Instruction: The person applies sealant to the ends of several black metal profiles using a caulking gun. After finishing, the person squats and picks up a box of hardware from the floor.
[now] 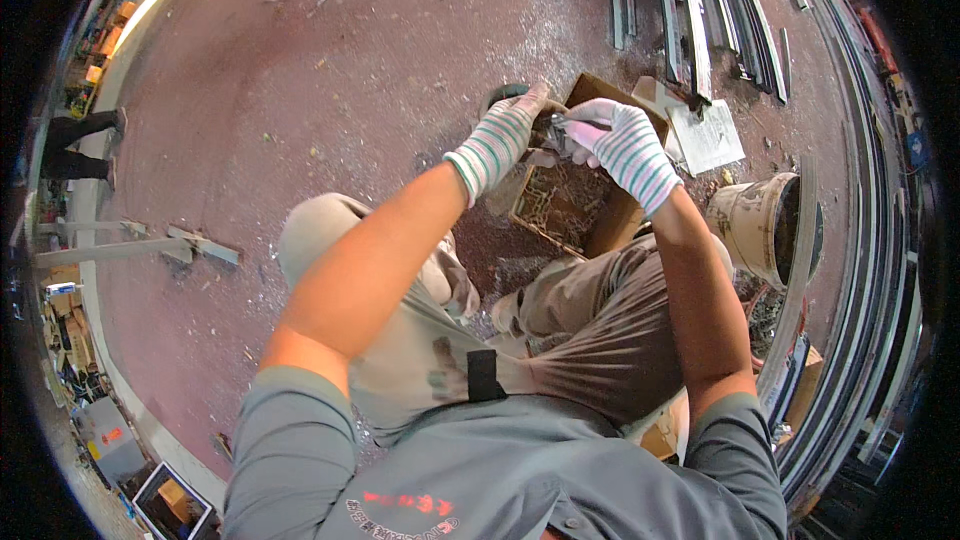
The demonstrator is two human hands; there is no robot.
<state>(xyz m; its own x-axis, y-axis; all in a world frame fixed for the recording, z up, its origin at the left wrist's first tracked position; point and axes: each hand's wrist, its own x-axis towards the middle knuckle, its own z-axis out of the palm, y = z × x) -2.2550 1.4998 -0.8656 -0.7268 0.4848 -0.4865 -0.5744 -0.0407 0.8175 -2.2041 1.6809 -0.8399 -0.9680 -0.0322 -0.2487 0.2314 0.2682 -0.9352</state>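
Striped white-and-green work gloves cover both my hands, which are raised close together in front of my knees. A small metal part [556,133] lies between them. My left hand [504,133] is closed around one side of it, partly dark and hard to make out. From the other side my right hand [616,142] grips a small metal piece with thumb and fingers. Just beneath my hands is an open cardboard box [626,221] with tangled brown metal pieces [559,202] inside. A dark round object [506,94] is partly hidden behind my left hand.
Long metal profiles [694,22] lie on the floor at the upper right, near a paper sheet [709,136]. A stained bucket [750,221] is right of my knee. More long bars [862,240] line the right side. Metal pieces [202,244] and another person's legs [82,146] are at the left.
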